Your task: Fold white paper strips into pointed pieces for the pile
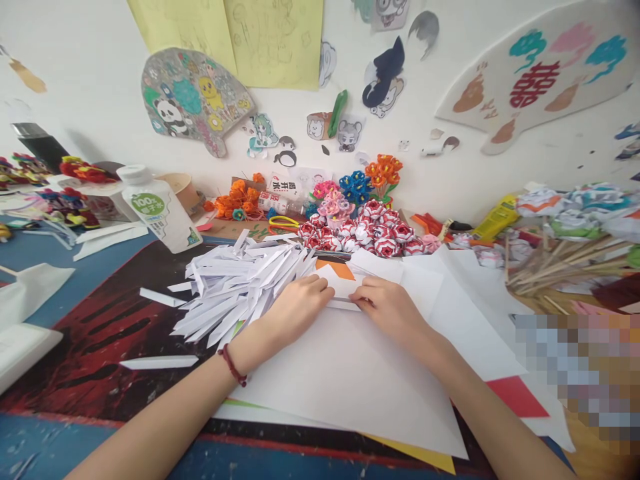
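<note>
Between my hands is a small piece of white paper, with a narrow folded edge along its near side. My left hand, with a dark red bracelet at the wrist, has its fingers closed on the left end. At the other end, the thumb and fingers of my right hand pinch the same piece. Both hands rest over a large white sheet lying on the table. Close by on the left is a heap of folded white paper strips. An orange paper piece shows just beyond my fingers.
Red-and-white paper flowers crowd the back, with scissors with yellow handles beside them. A white bottle stands back left. Thin wooden sticks lie at right. More white sheets spread there.
</note>
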`<state>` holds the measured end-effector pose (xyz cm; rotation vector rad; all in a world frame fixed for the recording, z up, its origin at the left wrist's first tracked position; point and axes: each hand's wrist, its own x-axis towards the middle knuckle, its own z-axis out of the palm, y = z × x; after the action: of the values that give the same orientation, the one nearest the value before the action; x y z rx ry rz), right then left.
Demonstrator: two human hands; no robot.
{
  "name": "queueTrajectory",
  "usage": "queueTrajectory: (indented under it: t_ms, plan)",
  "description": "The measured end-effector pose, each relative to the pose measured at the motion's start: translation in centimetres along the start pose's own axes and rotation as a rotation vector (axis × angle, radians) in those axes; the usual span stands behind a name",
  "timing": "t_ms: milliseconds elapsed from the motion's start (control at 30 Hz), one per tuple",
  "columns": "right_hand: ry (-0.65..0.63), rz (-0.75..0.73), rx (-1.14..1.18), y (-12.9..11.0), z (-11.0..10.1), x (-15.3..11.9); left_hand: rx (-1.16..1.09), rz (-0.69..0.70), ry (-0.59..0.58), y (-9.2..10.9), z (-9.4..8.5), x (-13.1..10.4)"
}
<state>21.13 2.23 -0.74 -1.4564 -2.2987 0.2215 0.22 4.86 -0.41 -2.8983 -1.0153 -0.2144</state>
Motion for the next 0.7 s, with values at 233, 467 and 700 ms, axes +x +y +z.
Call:
queueTrajectory:
  t_ms: [233, 467, 700]
  plan:
    - [-0.02, -0.072, -0.09, 0.09, 0.11, -0.04, 0.003, -0.001, -0.015, -0.13, -0.06, -0.02]
    - [-0.009, -0.085, -0.076, 0.0, -0.02, -0.19, 0.005, 0.004, -0.032, 0.17, -0.5, -0.01]
    - [-0.019, -0.1, -0.13, -0.02, -0.02, -0.29, -0.014, -0.015, -0.015, -0.02, -0.33, -0.02]
